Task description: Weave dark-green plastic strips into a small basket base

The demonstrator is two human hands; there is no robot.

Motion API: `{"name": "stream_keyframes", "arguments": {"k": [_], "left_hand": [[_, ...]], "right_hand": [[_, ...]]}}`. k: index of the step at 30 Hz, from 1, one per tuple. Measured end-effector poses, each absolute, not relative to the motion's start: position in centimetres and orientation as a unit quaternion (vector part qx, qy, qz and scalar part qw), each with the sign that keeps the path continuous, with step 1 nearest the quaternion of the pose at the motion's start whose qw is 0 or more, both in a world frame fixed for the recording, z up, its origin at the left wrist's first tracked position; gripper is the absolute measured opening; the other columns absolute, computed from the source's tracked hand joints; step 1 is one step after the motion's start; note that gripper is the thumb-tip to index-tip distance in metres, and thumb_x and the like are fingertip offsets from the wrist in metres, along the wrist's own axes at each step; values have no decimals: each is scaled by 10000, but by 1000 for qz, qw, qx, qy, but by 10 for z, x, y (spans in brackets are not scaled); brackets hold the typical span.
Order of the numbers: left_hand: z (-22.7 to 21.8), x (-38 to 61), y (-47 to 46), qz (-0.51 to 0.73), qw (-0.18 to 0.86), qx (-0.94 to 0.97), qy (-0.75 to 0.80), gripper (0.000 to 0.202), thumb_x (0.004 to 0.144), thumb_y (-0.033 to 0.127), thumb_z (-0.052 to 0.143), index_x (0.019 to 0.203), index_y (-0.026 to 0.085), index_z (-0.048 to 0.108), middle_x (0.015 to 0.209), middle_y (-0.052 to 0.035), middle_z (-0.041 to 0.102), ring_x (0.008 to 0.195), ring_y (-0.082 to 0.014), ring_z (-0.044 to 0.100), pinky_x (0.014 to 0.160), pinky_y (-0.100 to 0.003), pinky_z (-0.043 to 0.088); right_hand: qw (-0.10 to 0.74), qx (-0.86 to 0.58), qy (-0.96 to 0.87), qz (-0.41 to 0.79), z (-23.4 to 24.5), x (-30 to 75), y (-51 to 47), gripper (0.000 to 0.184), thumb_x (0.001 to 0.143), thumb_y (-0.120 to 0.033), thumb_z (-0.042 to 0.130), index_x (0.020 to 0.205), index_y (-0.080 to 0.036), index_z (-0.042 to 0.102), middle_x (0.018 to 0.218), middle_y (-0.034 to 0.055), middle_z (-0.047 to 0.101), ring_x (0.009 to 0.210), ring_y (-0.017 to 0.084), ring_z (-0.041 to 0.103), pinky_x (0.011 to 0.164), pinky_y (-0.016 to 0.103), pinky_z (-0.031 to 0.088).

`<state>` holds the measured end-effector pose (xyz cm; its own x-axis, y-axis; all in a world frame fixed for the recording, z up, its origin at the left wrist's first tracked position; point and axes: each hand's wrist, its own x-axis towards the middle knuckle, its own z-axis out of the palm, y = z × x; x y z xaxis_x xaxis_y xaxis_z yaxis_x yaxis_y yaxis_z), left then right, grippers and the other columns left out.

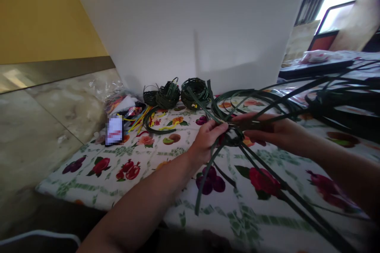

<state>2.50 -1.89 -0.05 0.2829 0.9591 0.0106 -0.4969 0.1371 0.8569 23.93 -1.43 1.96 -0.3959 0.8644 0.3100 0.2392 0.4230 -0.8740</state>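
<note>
My left hand (208, 140) and my right hand (270, 130) both pinch the edges of a small woven centre (233, 137) of dark green plastic strips. Long strips (297, 189) radiate from it in all directions, some running off to the right and others hanging down toward the cloth. Part of the weave is hidden behind my fingers. Beyond my left hand lies a loose coil of the same dark strip (157, 125), nearest of the loose items. Several small dark green woven baskets (192, 93) stand together further back.
A floral cloth (101, 170) covers the low surface. Yellow pieces (139, 120), a pixelated rectangular object (114, 130) and a plastic bag (118, 101) lie at its far left. A white board (192, 27) stands behind, and a marble floor (44, 126) lies left.
</note>
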Motion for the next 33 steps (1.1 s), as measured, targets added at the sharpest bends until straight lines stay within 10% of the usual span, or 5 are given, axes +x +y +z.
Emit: {"name": "stream_keyframes", "arguments": {"k": [25,33], "left_hand": [[11,10,-17,459,659,542,248,556,648,570,953,869,128,698,730,-23,687,635,-125,616,643,-262,506],[2,15,-15,470,703,479,233,552,616,536,976,860,115,716,735,-38,691,618,-125,610,591,-250,489]], "right_hand": [[417,-385,-752,335,8,237,-21,401,980,-471,659,1253,-201,775,551,-16,602,396,89,447,362,202,315],[415,-402,-724,376,19,218,-34,338,887,-535,782,980,-211,807,565,-20,557,457,95,460,405,210,302]]}}
